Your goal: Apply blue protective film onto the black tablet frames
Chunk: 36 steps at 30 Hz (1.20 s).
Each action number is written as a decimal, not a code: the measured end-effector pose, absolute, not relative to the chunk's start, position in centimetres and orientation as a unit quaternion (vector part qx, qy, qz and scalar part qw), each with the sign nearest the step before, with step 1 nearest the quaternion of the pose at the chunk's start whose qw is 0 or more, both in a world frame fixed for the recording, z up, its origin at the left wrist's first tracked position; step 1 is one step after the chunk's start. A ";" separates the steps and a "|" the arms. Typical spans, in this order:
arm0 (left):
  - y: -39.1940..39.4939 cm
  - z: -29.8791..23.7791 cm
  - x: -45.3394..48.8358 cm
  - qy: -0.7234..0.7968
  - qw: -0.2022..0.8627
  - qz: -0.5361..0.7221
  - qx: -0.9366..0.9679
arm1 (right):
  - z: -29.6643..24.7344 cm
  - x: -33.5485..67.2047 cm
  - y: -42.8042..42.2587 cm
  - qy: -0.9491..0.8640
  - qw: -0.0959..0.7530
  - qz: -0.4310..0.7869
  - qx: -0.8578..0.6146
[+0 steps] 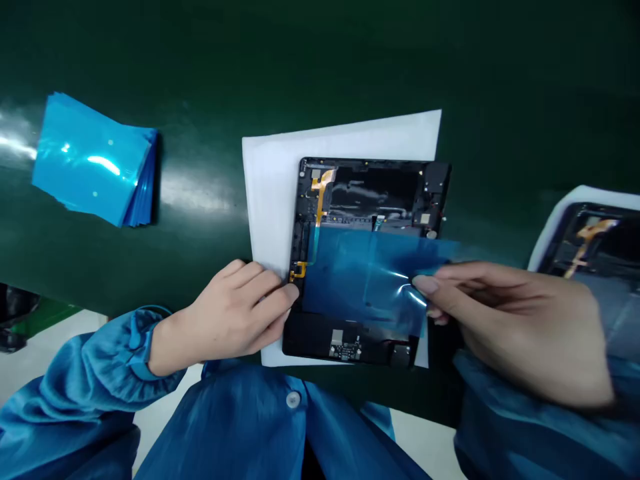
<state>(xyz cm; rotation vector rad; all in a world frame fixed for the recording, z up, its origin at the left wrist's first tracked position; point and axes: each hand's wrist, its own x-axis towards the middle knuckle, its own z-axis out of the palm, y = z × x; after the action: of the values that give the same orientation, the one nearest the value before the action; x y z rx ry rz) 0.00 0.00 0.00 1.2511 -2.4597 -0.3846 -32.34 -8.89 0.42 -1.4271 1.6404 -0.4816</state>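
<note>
Head cam view: a blue protective film sheet [370, 280] is pinched near its right edge by the right hand [520, 327], thumb and fingers closed on it in a narrow hold, with a shiny crease showing right by the pinch. The film is draped across the lower middle of an open black tablet housing [375, 193] and covers a good part of it.

That housing is basically acting as a tray and it's pretty packed. An orange flex cable [320, 193] is seen running down the upper left, a gold flex tab [299, 270] sits near the lower left, and a small circuit board [345, 347] is fitted along the bottom.

The left hand [235, 313] is curled, with its fingertips [290, 293] against the housing's lower left edge, just beside the gold tab. Whether it's really gripping can't be told from this shot.

The housing is laid on a white paper sheet [270, 200] on a dark green workbench [500, 87]. A stack of blue film sheets [95, 160] is fanned out on the bench, well off to the left. A second tablet housing [600, 247] is cut off by the right side of the frame, partly behind the right hand. Blue smock sleeves [90, 393] are seen at both wrists.
</note>
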 end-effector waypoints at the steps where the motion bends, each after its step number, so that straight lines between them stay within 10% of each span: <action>1: 0.0 -0.1 0.0 -0.868 0.178 -0.135 0.444 | 0.4 -32.3 -8.9 0.663 0.445 -0.192 -0.571; 36: -0.6 1.9 0.3 -0.863 0.136 -0.176 0.454 | 0.0 -32.2 -8.8 0.602 0.490 -0.219 -0.592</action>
<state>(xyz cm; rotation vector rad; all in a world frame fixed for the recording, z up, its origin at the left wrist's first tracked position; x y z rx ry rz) 0.33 -0.63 1.89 1.3143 -2.4987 -0.5099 -32.19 -8.79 -0.05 -1.4376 1.4620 -0.5324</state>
